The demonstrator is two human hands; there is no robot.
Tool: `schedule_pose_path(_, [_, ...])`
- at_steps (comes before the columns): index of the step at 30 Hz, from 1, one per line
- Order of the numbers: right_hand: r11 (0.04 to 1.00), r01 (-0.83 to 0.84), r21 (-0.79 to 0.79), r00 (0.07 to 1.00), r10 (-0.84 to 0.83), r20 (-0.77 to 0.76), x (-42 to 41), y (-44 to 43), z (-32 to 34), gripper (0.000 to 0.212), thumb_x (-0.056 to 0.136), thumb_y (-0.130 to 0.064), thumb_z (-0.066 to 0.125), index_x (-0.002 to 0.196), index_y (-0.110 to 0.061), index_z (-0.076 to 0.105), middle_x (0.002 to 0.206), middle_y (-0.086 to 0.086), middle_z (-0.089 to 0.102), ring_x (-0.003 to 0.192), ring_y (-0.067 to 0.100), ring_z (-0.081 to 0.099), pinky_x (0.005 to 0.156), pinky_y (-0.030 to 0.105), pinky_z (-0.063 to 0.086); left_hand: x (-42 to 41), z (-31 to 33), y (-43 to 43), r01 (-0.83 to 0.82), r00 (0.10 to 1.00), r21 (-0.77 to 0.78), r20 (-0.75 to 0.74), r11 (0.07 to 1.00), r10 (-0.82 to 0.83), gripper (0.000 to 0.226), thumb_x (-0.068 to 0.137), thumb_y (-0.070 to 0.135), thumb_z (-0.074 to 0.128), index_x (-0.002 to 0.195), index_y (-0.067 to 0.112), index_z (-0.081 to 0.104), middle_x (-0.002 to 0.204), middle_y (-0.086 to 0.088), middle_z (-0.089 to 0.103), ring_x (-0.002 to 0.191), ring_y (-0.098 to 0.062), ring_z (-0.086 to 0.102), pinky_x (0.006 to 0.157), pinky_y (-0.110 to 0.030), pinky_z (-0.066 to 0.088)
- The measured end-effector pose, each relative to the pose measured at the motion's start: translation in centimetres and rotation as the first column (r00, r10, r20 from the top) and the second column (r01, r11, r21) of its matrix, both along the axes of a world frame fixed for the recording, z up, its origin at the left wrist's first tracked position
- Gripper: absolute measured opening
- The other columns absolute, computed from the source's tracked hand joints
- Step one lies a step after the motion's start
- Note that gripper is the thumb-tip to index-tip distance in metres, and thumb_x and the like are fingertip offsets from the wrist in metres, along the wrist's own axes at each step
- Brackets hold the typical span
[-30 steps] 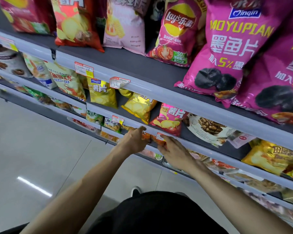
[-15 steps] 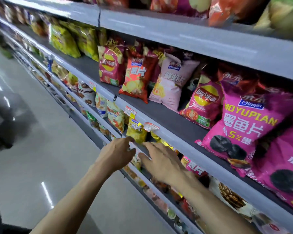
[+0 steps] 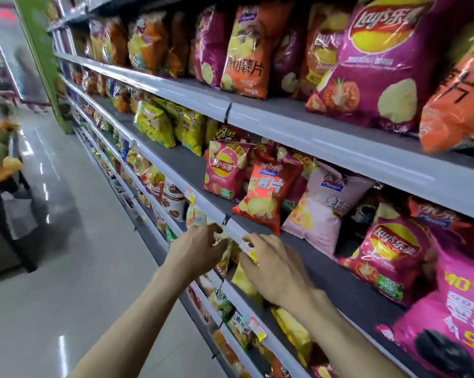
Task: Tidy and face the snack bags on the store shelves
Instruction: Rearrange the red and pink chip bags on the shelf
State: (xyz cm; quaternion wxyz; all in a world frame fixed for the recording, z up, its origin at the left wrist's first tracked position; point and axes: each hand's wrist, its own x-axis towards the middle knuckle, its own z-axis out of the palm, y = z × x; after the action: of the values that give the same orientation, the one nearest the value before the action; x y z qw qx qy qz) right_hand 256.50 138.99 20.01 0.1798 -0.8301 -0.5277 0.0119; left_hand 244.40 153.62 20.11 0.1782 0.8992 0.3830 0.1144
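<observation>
The right hand [image 3: 276, 271] is laid across the grey metal shelf rail [image 3: 162, 167]. Its fingers are stretched and loose and nothing is gripped. The fingertips are seen on a pink-and-yellow paper price tag [image 3: 249, 249].

The left hand [image 3: 199, 249] is held just beside it. Its fingers are curled in at the top of a pale patterned foil bag [image 3: 223, 260], but whether that bag is truly pinched cannot be told.

Now the relation that counts: the small yellow crinkled-foil snack bag [image 3: 242, 278] is tucked under the rail, directly below the right fingertips and between the two hands. Its long axis is upright and a little tipped. The right hand is judged the nearer. A reach down under the rail would be called for, and the tag could be knocked loose.

Beyond the right hand, writing can be read:
- "Qinqin" and 薯片 on a red foil chip bag [image 3: 268, 192].
- "Qinqin" on a pale pink foil bag [image 3: 323, 205].
- "Lay's 乐事" on a magenta tomato-printed bag [image 3: 391, 255], with a green "50" badge.

Further right of that hand, "MOYU" is made out on a bright magenta bag [image 3: 459, 309].

Above the hands, 原切薯片 is shown on an orange foil bag [image 3: 246, 58], and "Lay's" on a large magenta bag [image 3: 380, 64].
</observation>
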Motion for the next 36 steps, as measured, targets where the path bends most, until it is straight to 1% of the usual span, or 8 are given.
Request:
schedule_pose_path(6, [1.000, 0.004, 0.019, 1.000, -0.004, -0.004, -0.6, 11.4, 1.7, 0.044, 0.105, -0.049, 0.045, 0.145, -0.030, 0.051, 0.139, -0.005, 0.059, 0.130, 0.020, 0.051, 0.102, 0.036, 0.043, -1.2, 1.2, 10.6, -0.020, 1.000, 0.022, 0.017, 1.000, 0.020, 0.036, 0.099, 0.050, 0.054, 0.129, 0.031, 0.063, 0.119, 0.003, 0.074, 0.108, -0.027, 0.069, 0.083, -0.039, 0.058])
schedule_pose_path(9, [0.999, 0.016, 0.030, 1.000, -0.017, 0.005, -1.0, 17.2, 2.6, 0.044, 0.104, -0.048, 0.047, 0.145, -0.032, 0.051, 0.139, -0.006, 0.059, 0.130, 0.019, 0.052, 0.103, 0.036, 0.044, -2.1, 1.6, 15.8, -0.007, 1.000, 0.050, -0.006, 0.999, 0.008, 0.036, 0.101, 0.050, 0.052, 0.132, 0.034, 0.062, 0.122, 0.006, 0.071, 0.108, -0.026, 0.069, 0.072, -0.034, 0.048])
schedule_pose_path(14, [0.994, 0.084, 0.066, 0.996, -0.085, 0.001, 0.0, 23.5, 3.2, 0.044, 0.102, -0.048, 0.048, 0.142, -0.031, 0.053, 0.137, -0.007, 0.059, 0.126, 0.018, 0.054, 0.100, 0.037, 0.046, -2.4, 1.8, 22.9, 0.021, 1.000, 0.087, -0.021, 0.996, -0.020, 0.028, 0.099, 0.046, 0.052, 0.120, 0.030, 0.064, 0.110, 0.004, 0.076, 0.096, -0.028, 0.072, 0.077, -0.039, 0.061])
schedule_pose_path(16, [0.989, 0.119, 0.085, 0.993, -0.121, 0.012, 0.6, 24.4, 3.5, 0.042, 0.103, -0.048, 0.047, 0.141, -0.030, 0.053, 0.138, -0.009, 0.059, 0.127, 0.016, 0.052, 0.101, 0.036, 0.045, -1.6, 1.6, 24.6, 0.046, 0.999, 0.087, -0.020, 0.995, -0.044, 0.031, 0.099, 0.047, 0.052, 0.124, 0.033, 0.063, 0.110, 0.006, 0.076, 0.098, -0.026, 0.072, 0.077, -0.039, 0.061])
schedule_pose_path(21, [0.972, 0.208, 0.110, 0.974, -0.217, 0.072, 2.3, 23.1, 3.3, 0.044, 0.104, -0.048, 0.046, 0.144, -0.030, 0.050, 0.138, -0.010, 0.059, 0.127, 0.015, 0.051, 0.101, 0.037, 0.047, 2.5, 1.1, 26.0, 0.157, 0.985, 0.089, 0.052, 0.984, -0.162, 0.045, 0.101, 0.050, 0.050, 0.144, 0.036, 0.054, 0.117, 0.008, 0.074, 0.107, -0.021, 0.069, 0.070, -0.036, 0.056])
schedule_pose_path(27, [0.903, 0.383, 0.194, 0.912, -0.403, 0.080, 4.0, 17.8, 2.5, 0.038, 0.101, -0.045, 0.053, 0.137, -0.032, 0.056, 0.133, -0.012, 0.061, 0.124, 0.014, 0.054, 0.097, 0.037, 0.051, 8.6, 1.5, 22.4, 0.379, 0.918, 0.050, 0.109, 0.924, -0.382, 0.048, 0.094, 0.052, 0.048, 0.135, 0.032, 0.061, 0.119, 0.001, 0.074, 0.110, -0.031, 0.069, 0.083, -0.046, 0.060])
schedule_pose_path(31, [0.835, 0.490, 0.252, 0.853, -0.518, 0.058, 3.9, 14.1, 1.6, 0.036, 0.098, -0.038, 0.060, 0.132, -0.027, 0.060, 0.128, -0.008, 0.066, 0.120, 0.016, 0.058, 0.094, 0.035, 0.052, 12.3, 0.5, 19.1, 0.509, 0.852, 0.006, 0.139, 0.861, -0.504, 0.051, 0.097, 0.050, 0.059, 0.141, 0.024, 0.053, 0.122, -0.009, 0.070, 0.113, -0.041, 0.065, 0.084, -0.045, 0.056])
schedule_pose_path(36, [0.701, 0.651, 0.292, 0.722, -0.690, 0.047, 3.6, 9.7, 0.1, 0.033, 0.093, -0.038, 0.062, 0.124, -0.027, 0.064, 0.118, -0.008, 0.069, 0.111, 0.016, 0.062, 0.085, 0.034, 0.054, 16.0, -1.6, 16.7, 0.551, 0.834, -0.254, 0.182, 0.795, -0.520, 0.112, 0.093, 0.064, 0.067, 0.168, 0.006, 0.007, 0.162, -0.017, 0.043, 0.146, -0.039, 0.045, 0.112, -0.046, 0.042])
